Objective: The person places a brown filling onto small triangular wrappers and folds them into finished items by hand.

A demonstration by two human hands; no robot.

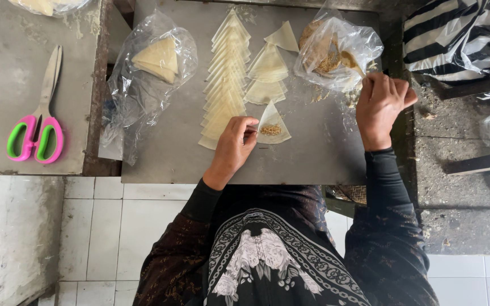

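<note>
Work surface: a grey metal board point(313, 153), scuffed and dusted with crumbs, set beside a lower grey side table point(7, 113) at far left. White floor tiles point(114, 226) show below both; rough concrete lies at right.

Left to right: pink-and-green scissors point(36, 116) lie flat on the side table, well apart from the work. A crumpled clear bag point(143, 79) holding triangular pastry sheets hangs over the board's left edge. A long overlapping row of folded wrappers point(225, 79) runs down the board's middle, with several loose triangles just beside it.

The left hand point(235, 148) pinches the edge of an open wrapper cone point(272, 124), which lies flat on the board with brown crumbly filling in it. The right hand point(382, 105) is clenched round a spoon point(351, 61), its bowl inside the clear filling bag point(338, 48). A striped cloth point(455, 34) sits at far right. Nothing stands between hands and wrapper
</note>
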